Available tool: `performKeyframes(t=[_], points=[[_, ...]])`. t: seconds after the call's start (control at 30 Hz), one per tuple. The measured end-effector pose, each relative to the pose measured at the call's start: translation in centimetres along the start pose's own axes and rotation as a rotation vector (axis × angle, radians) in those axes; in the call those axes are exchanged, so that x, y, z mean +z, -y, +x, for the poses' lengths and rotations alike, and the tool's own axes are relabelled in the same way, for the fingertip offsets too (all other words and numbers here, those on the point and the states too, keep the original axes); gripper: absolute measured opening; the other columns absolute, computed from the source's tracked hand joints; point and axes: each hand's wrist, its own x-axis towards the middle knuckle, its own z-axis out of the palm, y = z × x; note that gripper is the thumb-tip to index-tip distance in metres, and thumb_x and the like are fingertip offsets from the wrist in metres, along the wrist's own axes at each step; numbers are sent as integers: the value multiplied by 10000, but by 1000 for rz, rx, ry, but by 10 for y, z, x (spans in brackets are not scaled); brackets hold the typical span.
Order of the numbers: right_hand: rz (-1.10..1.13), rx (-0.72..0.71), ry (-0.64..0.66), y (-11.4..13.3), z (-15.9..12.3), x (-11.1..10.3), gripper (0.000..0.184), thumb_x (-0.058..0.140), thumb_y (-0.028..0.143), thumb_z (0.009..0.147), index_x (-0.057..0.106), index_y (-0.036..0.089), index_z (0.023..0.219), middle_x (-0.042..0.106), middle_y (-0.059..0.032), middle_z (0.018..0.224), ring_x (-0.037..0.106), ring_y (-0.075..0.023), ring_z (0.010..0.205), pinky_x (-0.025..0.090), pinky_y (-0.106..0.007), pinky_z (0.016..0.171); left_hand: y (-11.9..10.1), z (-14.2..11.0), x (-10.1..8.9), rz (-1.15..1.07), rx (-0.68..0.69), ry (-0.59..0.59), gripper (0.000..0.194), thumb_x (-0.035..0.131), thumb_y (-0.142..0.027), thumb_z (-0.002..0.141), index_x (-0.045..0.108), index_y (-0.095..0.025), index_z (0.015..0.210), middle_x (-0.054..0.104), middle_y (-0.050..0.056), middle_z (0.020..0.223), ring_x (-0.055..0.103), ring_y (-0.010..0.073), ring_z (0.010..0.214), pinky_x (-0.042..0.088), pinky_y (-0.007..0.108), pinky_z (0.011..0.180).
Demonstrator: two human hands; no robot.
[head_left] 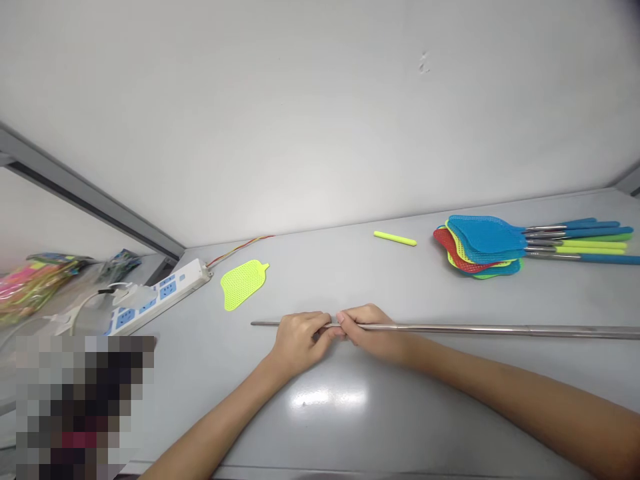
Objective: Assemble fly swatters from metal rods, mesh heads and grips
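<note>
pale wall (pixel 300 120) behind, grey bench (pixel 425 433) before it. over the bench lies a long metal rod (pixel 450 328), probably light, stiff and slick, its thin end likeliest to bend; pinching close to a joint seems safest. left hand (pixel 299 339) and right hand (pixel 375 341) each have a closed grip on the narrow part.

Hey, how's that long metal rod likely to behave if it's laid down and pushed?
The telescopic metal rod would probably roll if nudged, since it looks round. Its smooth, shiny surface may feel slippery. It's likely to flex most toward the left, where the stepped sections narrow.
</note>
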Motion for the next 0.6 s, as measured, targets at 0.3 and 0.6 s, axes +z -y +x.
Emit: performKeyframes(t=[0.3, 0.6], points=[[-13, -27, 48, 1, 0, 1, 461, 210, 384, 909, 468, 170, 593, 509, 21, 612, 486, -100, 597, 372, -221, 580, -5, -4, 0, -103, 7, -28, 284, 393, -277, 853, 564, -181, 649, 493, -23, 557, 412, 81, 463, 309, 198, 469], [-42, -8, 100, 4, -1, 0, 483, 169, 396, 916, 490, 174, 631, 518, 26, 578, 487, -100, 567, 361, -223, 556, -11, -2, -4, -222, -69, -56, 119, 451, -296, 814, 458, -186, 771, 461, -24, 662, 411, 101, 551, 323, 217, 516]])
